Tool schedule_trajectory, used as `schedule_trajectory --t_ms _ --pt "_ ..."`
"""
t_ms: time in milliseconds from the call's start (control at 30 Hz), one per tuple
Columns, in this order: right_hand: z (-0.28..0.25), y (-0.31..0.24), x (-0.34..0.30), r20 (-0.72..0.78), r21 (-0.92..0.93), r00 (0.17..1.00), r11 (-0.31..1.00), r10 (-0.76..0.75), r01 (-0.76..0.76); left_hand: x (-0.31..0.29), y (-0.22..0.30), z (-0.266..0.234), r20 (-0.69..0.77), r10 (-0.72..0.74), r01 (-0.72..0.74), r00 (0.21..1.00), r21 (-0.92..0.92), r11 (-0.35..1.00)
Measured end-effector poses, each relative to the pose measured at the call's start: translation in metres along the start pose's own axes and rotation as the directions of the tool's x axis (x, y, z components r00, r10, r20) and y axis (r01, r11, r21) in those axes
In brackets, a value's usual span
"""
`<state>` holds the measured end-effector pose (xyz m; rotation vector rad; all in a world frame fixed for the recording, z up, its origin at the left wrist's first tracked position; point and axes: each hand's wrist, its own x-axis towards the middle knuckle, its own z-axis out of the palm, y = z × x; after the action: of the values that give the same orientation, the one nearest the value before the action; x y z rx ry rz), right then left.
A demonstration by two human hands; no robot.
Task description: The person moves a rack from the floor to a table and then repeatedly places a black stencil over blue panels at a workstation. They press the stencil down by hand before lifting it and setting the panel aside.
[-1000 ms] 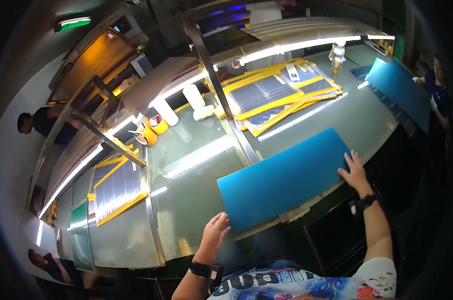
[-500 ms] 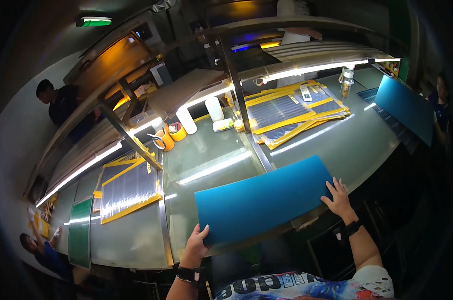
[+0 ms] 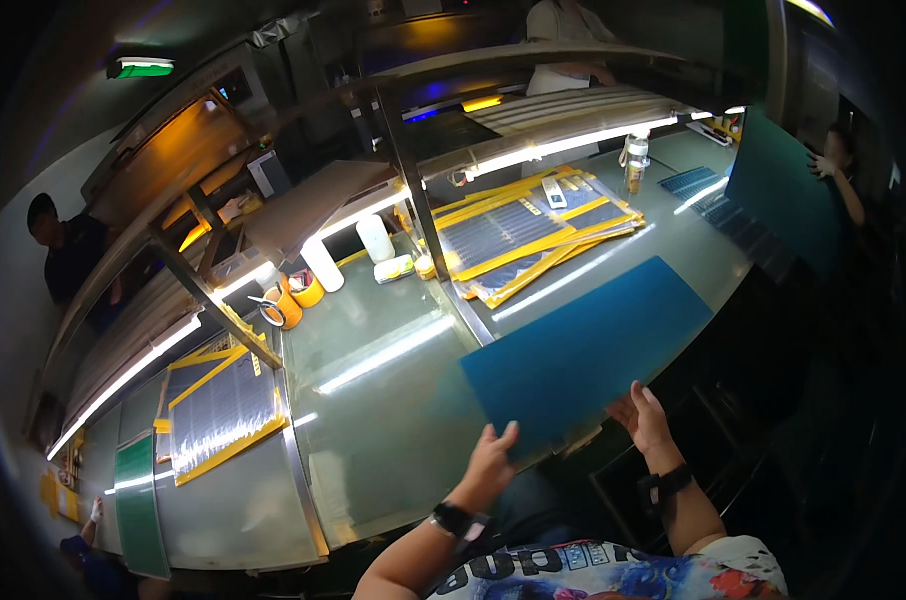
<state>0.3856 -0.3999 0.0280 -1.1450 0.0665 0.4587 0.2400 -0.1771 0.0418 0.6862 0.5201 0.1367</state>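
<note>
A thin rectangular blue sheet [image 3: 593, 345] is held tilted above the near edge of the glass-topped table, its far right corner reaching toward the right end. My left hand [image 3: 488, 465] is closed on the sheet's near left corner, thumb against it. Along the near edge, my right hand [image 3: 645, 420] grips the sheet with its fingers partly hidden beneath. Both wrists wear dark bands. Beyond the sheet lies a stack of dark striped film sheets with yellow tape borders [image 3: 533, 235], a small white remote-like device [image 3: 554, 193] on top.
More yellow-edged film [image 3: 228, 415] and a green panel [image 3: 141, 505] lie on the left. Tape rolls [image 3: 283, 310], white cylinders [image 3: 323, 265] and a bottle [image 3: 636, 160] stand behind. A metal post [image 3: 408, 185] supports the lit shelf. At right, another person holds a teal sheet [image 3: 783, 190].
The blue sheet has swung round, its right end moving away. My right hand has shifted from its right end to the near edge. The view has turned right; the other person's sheet stands more upright.
</note>
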Motion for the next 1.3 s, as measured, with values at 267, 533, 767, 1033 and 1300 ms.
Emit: schedule_trajectory --t_ms 267,533,767,1033,1300 --pt "-0.087 -0.008 0.061 -0.128 -0.164 0.989 0.982 0.07 -0.09 0.0 -0.001 -0.035 0.206 0.277 -0.285 0.938 0.916 0.282" --pt "0.013 -0.181 0.122 0.413 -0.841 0.897 0.31 -0.159 0.443 -0.116 0.059 -0.139 -0.121 0.596 0.275 0.793 0.946 -0.174" --pt "0.328 -0.187 0.271 0.852 -0.385 0.261 -0.204 -0.453 0.9 -0.143 0.026 -0.163 -0.243 0.678 0.475 0.694 0.862 -0.178" --pt "0.37 -0.181 0.292 0.876 -0.482 0.335 -0.582 -0.348 0.655 -0.14 0.02 -0.161 -0.381 0.613 0.53 0.692 0.845 -0.074" --pt "0.25 -0.207 0.271 0.903 -0.36 -0.021 -0.781 -0.43 0.511 -0.133 0.024 -0.166 -0.325 0.622 0.486 0.712 0.868 -0.102"
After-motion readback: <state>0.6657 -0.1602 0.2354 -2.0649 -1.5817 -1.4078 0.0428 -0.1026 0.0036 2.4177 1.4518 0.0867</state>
